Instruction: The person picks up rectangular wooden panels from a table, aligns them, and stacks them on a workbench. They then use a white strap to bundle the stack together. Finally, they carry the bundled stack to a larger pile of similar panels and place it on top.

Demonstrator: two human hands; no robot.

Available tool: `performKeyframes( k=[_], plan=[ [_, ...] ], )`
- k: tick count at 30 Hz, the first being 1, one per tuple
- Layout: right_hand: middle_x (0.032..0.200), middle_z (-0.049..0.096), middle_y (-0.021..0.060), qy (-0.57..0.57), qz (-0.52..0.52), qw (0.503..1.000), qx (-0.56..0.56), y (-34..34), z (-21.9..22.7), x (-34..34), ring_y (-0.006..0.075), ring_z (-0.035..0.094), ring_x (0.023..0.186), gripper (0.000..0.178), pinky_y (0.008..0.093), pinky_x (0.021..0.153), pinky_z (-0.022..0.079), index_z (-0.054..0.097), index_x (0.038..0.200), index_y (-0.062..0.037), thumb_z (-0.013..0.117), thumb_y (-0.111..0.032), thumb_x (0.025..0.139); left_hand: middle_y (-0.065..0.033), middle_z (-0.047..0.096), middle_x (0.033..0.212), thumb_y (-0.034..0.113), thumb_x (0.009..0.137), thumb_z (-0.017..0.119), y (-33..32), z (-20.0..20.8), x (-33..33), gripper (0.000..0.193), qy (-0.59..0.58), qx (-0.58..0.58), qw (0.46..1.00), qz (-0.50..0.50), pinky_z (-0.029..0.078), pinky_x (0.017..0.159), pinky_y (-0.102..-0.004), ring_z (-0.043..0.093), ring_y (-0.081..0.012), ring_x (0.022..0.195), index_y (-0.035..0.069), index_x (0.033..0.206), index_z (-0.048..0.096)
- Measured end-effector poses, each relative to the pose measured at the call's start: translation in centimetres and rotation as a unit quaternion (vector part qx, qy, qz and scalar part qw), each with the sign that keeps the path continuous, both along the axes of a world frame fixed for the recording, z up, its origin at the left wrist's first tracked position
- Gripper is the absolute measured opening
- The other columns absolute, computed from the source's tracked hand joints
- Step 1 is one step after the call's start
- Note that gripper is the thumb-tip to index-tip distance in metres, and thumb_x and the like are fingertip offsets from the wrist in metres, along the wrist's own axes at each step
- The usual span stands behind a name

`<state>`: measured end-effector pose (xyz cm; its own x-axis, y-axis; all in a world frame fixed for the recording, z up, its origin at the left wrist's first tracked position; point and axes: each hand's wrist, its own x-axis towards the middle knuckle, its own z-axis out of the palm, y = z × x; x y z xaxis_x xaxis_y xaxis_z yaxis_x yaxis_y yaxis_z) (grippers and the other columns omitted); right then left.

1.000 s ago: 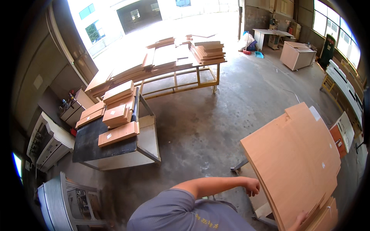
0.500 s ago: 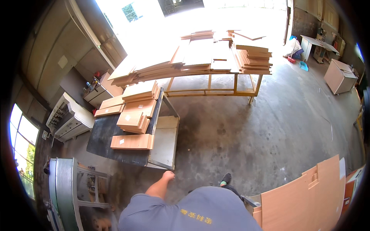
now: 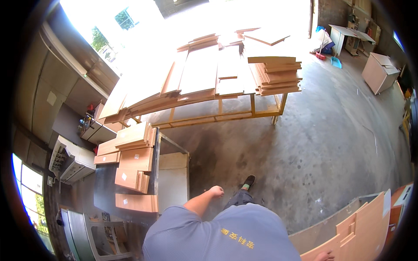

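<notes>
My left hand (image 3: 215, 191) hangs in front of me at the end of a bent arm, its fingers curled and nothing seen in them. At the lower right, part of my right hand (image 3: 324, 255) shows, fingers apart, over the large wood-coloured panels (image 3: 361, 237); whether it presses on them I cannot tell. Nearest to my left hand is a black-topped cart (image 3: 102, 191). Short wooden boards with white labels lie on it, among them a front board (image 3: 137, 203) and a taller stack (image 3: 135, 135) farther back.
A long yellow-framed table (image 3: 235, 115) carries many panels (image 3: 200, 71) and a board stack (image 3: 278, 76) at its right end. Grey-green machinery (image 3: 78, 232) stands at lower left, a white machine (image 3: 72, 158) above it. A cabinet (image 3: 380, 73) and a blue dustpan (image 3: 335, 62) are far right.
My view has turned and moved forward, the cart now nearer my left side. The left hand has swung right; my right hand has come into view over the panels. One foot has shifted.
</notes>
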<state>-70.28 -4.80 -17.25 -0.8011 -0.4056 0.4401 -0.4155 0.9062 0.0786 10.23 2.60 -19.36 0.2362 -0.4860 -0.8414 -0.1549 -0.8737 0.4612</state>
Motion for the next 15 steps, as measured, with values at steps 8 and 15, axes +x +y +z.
performKeyframes(
  k=[8, 15],
  plan=[
    [0.145, 0.041, 0.0141, 0.039, 0.021, 0.998, 0.040, 8.4, 1.7, 17.4, 0.0340, 0.042, 0.130, 0.071, 0.0552, 0.102, 0.034, 0.041, 0.142, -0.0131, 0.045, -0.061, 0.090, -0.0156, 0.070, 0.094, 0.020, 0.076, 0.057, -36.8, 4.0, 1.4, 0.027, -0.181, -0.204, 0.902, -0.334, 0.053, 0.078, -0.0421, 0.067, -0.0332, 0.089, 0.006, 0.094, 0.072],
    [0.145, 0.042, 0.0150, -0.030, 0.061, 0.997, 0.039, -6.5, 0.0, 18.2, 0.0339, 0.044, 0.130, 0.071, 0.0531, 0.102, 0.037, 0.041, 0.142, -0.0126, 0.046, -0.060, 0.090, -0.0150, 0.069, 0.100, 0.021, 0.080, 0.059, -55.9, 2.9, -20.0, 0.029, -0.069, -0.271, 0.828, -0.485, 0.050, 0.080, -0.0451, 0.063, -0.0346, 0.094, 0.009, 0.104, 0.070]
  ],
)
